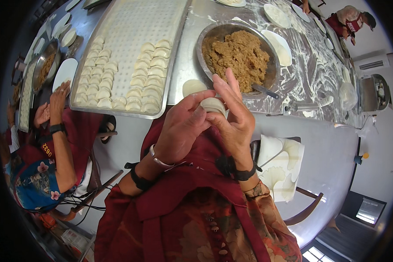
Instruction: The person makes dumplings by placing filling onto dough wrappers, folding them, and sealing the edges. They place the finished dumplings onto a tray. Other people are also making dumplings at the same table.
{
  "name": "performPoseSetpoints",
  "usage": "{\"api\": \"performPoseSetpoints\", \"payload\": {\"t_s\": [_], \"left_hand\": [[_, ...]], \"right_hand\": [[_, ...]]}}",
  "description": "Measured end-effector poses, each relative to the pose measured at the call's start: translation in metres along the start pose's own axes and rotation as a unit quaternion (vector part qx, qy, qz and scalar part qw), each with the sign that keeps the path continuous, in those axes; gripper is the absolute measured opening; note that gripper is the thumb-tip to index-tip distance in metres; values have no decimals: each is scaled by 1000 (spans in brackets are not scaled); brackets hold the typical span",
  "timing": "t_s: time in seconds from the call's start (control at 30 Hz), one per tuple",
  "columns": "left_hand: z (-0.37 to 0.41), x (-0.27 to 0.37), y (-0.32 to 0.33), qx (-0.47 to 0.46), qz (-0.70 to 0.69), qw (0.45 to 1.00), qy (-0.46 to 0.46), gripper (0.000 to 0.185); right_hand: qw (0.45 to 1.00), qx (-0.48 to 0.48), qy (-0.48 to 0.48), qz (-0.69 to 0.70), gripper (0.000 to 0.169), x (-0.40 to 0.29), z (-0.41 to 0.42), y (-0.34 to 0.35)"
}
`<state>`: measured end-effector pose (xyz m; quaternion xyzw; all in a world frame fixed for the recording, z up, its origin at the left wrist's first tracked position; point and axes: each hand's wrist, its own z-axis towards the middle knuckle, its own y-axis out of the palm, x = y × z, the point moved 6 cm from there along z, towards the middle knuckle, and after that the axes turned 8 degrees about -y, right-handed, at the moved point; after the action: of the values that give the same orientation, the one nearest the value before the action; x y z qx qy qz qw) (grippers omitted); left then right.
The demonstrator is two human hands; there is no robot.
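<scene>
Between both hands, just off the table's front edge, is a pale dough dumpling [213, 105]. My left hand [186, 126] grips its left side with thumb and fingers. On its right side my right hand [234, 111] pinches it, with some fingers raised. A round dough wrapper [194, 87] lies on the table behind my left fingertips. Beyond my right hand stands a steel bowl [204, 62] of brown minced filling [242, 55], a utensil handle [265, 91] leaning out of it. To the left, a metal tray [121, 19] holds rows of folded dumplings [157, 72].
Flour covers the table [314, 72] at right, with a white plate [280, 47] beside the bowl and a rolling pin [306, 106] near the edge. A co-worker's hand [57, 98] rests at a white plate [65, 72] at left. A chair with a patterned cloth [281, 163] stands below right.
</scene>
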<state>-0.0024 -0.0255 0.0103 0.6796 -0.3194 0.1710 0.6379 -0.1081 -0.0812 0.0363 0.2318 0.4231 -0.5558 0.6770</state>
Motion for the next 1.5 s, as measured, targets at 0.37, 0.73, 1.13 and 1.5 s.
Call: {"api": "performPoseSetpoints", "payload": {"t_s": [0.37, 0.73, 1.13, 1.5], "left_hand": [[9, -2, -7, 30, -5, 999, -39, 54], [15, -9, -11, 38, -1, 998, -54, 47], [9, 12, -2, 76, 614, 768, 166, 42], [-17, 77, -118, 186, 363, 913, -16, 35]], "right_hand": [[990, -101, -60, -80, 28, 11, 2, -1], [971, -148, -107, -153, 45, 27, -7, -2], [958, -144, -126, -214, 49, 28, -12, 3], [969, -148, -2, -199, 30, 14, -31, -20]]}}
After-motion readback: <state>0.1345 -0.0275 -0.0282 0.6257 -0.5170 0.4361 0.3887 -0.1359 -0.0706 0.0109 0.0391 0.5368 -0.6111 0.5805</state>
